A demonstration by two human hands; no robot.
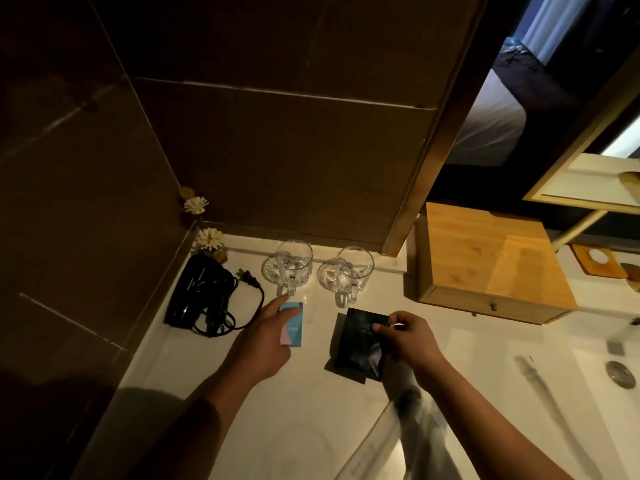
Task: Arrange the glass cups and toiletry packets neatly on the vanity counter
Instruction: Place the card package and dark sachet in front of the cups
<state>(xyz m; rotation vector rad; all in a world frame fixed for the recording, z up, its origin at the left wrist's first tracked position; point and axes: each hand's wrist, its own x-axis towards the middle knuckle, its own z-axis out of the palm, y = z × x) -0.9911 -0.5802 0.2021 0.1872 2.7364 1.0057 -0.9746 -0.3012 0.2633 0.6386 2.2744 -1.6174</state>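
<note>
Two clear glass mugs stand upright side by side at the back of the white vanity counter [207,368], the left mug [293,263] and the right mug [353,271], handles toward me. My left hand [266,341] rests on a small blue and pink packet [293,318] lying in front of the left mug. My right hand [410,336] pinches the upper right edge of a black packet [358,344], which lies in front of the right mug, partly lifted.
A black hair dryer [199,292] with coiled cord and plug lies at the left by the dark tiled wall. White flowers [207,239] stand in the corner. A wooden drawer box [491,265] sits at the right. The sink basin with its drain [621,374] is at far right.
</note>
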